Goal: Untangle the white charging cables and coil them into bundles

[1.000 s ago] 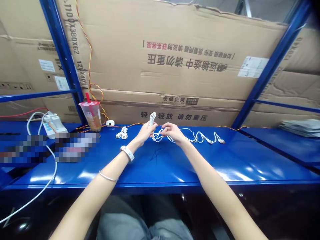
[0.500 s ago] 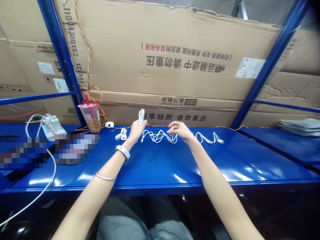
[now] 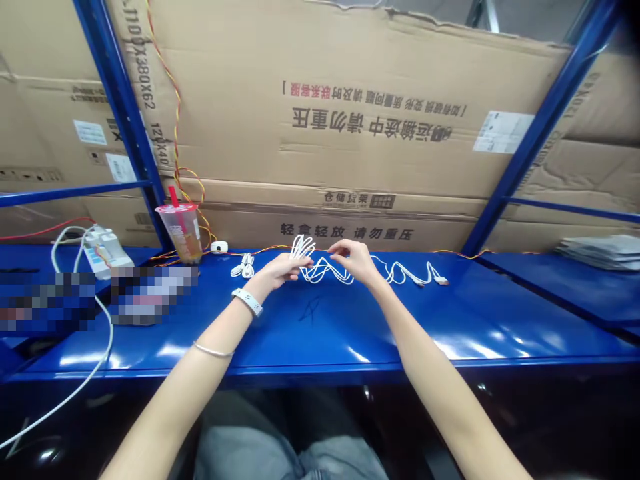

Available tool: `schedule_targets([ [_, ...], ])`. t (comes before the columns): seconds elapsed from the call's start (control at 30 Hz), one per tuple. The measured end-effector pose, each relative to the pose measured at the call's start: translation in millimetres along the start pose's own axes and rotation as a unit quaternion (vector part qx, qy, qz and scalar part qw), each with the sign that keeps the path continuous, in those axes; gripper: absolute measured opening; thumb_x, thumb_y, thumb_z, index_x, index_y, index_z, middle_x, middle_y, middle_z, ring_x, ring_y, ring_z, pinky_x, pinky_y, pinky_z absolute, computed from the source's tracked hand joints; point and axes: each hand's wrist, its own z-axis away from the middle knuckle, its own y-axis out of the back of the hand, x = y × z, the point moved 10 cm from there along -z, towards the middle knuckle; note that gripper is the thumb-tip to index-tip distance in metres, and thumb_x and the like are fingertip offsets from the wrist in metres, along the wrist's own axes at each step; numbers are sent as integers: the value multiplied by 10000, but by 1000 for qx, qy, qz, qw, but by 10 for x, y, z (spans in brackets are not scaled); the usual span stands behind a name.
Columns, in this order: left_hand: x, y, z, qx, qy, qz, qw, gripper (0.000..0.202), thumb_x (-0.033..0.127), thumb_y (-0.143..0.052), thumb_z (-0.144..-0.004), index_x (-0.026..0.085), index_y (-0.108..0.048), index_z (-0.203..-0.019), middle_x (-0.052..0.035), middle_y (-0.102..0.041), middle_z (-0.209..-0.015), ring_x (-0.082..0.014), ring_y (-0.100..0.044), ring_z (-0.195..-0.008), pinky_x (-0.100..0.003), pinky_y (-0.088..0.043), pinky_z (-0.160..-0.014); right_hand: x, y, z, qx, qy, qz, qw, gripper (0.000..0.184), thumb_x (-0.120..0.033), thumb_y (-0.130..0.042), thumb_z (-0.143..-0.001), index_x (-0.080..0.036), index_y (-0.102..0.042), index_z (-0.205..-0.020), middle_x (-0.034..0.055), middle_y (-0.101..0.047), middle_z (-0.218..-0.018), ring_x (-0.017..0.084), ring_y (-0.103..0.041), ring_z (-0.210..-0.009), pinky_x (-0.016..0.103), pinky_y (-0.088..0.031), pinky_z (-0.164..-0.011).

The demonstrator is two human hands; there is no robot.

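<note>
In the head view, loops of a white charging cable (image 3: 320, 272) are held tight by the left hand (image 3: 280, 269). The right hand (image 3: 354, 261) is kept half open over the cable, and a touch cannot be told. The cable is laid along the blue desk (image 3: 350, 333). A small bundled white cable (image 3: 243, 265) is seen left of the hands.

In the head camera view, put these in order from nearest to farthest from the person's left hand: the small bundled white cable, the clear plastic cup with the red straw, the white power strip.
From the left hand, nearest first:
1. Small bundled white cable: just left of the hand.
2. Clear plastic cup with the red straw: farther left.
3. White power strip: farthest left.
</note>
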Motion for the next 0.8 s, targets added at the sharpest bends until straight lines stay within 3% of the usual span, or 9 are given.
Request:
schedule_targets([
  [0.17,9,-101,80,-52,33,-44,997,322,392,-754,-641,126,-624,-767,-13,-544,-703,-27,-253,-490,-203,-162,-458,-35,-27,-4,5,41,49,998,138,-72,-580,-694,-153,-682,-738,45,-672,-740,154,-595,-655,268,-461,-651],
  [0.3,35,-155,143,-92,47,-153,983,373,490,-698,-659,143,-583,-735,-4,-523,-662,-55,-270,-503,-221,-165,-476,-90,-115,47,-17,89,93,992,203,-1,-521,-691,-150,-656,-721,42,-642,-727,145,-572,-658,259,-447,-661],
  [0.5,108,-247,290,-84,54,-232,968,346,493,-667,-667,172,-537,-667,18,-499,-607,-85,-363,-521,-237,-222,-497,-87,-137,256,-44,131,89,986,180,-16,-511,-743,-164,-613,-744,37,-628,-745,140,-556,-663,258,-443,-667],
  [0.67,-67,-384,495,-95,70,-237,964,316,472,-648,-677,178,-536,-705,31,-496,-568,-100,-402,-520,-231,-241,-497,-138,-220,515,-83,158,99,979,213,-4,-464,-789,-165,-604,-793,47,-610,-789,150,-570,-729,262,-446,-693],
  [0.8,-234,-356,621,-76,68,-270,957,302,463,-622,-705,180,-519,-687,33,-495,-549,-98,-397,-487,-232,-249,-479,-217,-371,662,-121,176,105,971,227,3,-437,-815,-160,-596,-817,56,-611,-826,153,-569,-764,257,-446,-699],
])
